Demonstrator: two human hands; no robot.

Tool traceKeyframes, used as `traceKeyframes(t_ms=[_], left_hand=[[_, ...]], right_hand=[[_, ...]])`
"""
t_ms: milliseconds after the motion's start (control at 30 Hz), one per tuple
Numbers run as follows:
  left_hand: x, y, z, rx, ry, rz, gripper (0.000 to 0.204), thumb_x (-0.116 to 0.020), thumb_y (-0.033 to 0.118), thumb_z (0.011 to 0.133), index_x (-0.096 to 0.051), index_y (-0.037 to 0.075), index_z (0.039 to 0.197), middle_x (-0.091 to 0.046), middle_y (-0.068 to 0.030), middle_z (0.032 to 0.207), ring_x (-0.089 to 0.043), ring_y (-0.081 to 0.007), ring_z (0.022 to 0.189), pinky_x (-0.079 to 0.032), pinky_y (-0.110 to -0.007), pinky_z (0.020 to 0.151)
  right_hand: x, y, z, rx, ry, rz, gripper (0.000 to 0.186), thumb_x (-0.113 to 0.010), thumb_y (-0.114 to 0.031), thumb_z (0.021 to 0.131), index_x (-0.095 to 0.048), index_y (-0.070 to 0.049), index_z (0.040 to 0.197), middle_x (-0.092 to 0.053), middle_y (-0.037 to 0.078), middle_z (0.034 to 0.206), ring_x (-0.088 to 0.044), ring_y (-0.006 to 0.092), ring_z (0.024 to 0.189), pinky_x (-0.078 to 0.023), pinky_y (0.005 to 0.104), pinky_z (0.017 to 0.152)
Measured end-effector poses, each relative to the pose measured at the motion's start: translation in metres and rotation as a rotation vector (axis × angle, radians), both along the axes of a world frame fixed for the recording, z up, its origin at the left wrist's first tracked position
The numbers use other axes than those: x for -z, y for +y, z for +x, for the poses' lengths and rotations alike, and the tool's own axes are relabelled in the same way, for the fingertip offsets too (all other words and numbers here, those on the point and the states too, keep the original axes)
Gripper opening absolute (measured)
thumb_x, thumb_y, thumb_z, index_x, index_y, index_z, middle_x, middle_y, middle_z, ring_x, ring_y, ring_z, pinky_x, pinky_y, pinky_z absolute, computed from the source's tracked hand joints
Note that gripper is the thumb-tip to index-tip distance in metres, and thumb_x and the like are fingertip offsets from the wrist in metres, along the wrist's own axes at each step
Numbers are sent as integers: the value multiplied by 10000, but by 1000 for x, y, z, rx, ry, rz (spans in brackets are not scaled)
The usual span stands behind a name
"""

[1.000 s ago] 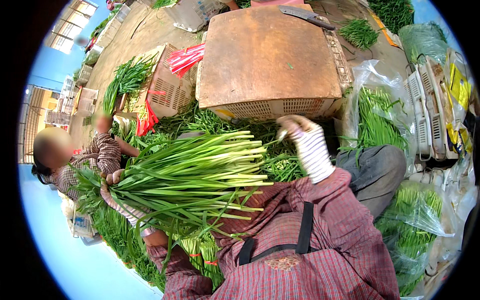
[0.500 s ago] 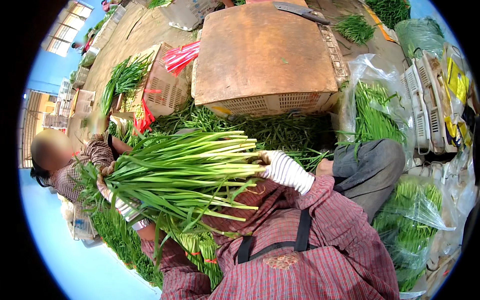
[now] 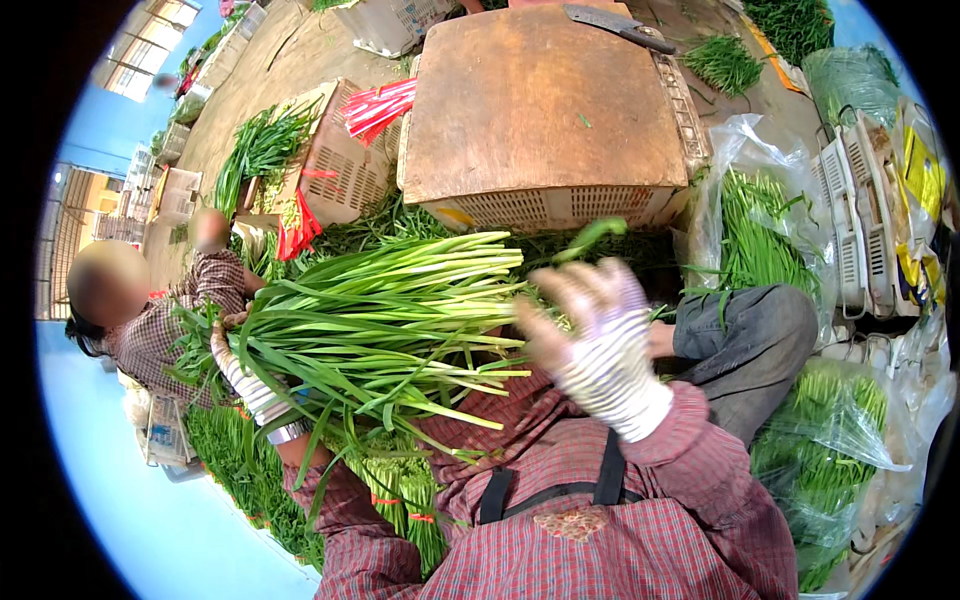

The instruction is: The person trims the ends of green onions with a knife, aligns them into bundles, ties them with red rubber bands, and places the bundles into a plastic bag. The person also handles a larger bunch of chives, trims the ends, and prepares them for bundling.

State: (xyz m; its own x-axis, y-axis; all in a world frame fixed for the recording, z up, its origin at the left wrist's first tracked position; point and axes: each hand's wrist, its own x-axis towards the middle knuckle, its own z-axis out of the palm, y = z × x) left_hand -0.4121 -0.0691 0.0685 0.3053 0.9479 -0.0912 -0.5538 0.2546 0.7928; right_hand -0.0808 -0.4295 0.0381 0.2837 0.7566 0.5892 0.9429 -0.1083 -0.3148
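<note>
A large loose bunch of garlic chives [image 3: 400,310] lies across my lap, pale stalk ends pointing right and green leaves left. My left hand [image 3: 240,365], in a striped glove, is closed round the leafy end, its fingers partly hidden by leaves. Just right of the stalk ends, my right hand [image 3: 595,335], in a white glove with dark stripes, is raised with its fingers apart and blurred. A blurred green leaf piece [image 3: 592,238] is in the air beyond those fingers.
Ahead stands a wooden board [image 3: 545,105] on a plastic crate, with a cleaver [image 3: 620,28] at its far edge. Red ties [image 3: 380,108] lie to its left. Bagged greens [image 3: 755,225] stand at right, tied bunches [image 3: 405,490] by my left side. Another person [image 3: 165,345] sits at left.
My right hand has let go of the stalk ends and moved right and nearer, its fingers spreading. A leaf piece now flies beyond it. My left hand still holds the bunch.
</note>
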Motion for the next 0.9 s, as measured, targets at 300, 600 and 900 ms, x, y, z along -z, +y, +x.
traceKeyframes(t_ms=[300,600,900], left_hand=[[-51,-55,41,105,122,443,403,-510,56,963,-474,87,1363,-582,-84,1141,-557,-180,1077,-465,-365,1014],[-31,-59,52,-292,423,665,310,-482,69,985,-520,84,1292,-626,-97,1119,-608,-217,1031,-534,-383,935],[-30,-55,59,-392,106,81,255,-582,310,933,-635,63,905,-669,-93,943,-628,-268,951,-481,-473,985]], right_hand=[[38,76,1,-305,464,263,269,-749,-197,730,-685,-130,983,-668,76,981,-620,266,959,-478,413,869],[22,35,36,-241,1838,856,262,-684,-233,932,-666,0,1050,-685,62,939,-631,132,887,-516,290,821],[40,6,-3,-61,523,-335,521,-658,-547,801,-705,-60,977,-670,186,1026,-611,377,969,-486,453,878]])
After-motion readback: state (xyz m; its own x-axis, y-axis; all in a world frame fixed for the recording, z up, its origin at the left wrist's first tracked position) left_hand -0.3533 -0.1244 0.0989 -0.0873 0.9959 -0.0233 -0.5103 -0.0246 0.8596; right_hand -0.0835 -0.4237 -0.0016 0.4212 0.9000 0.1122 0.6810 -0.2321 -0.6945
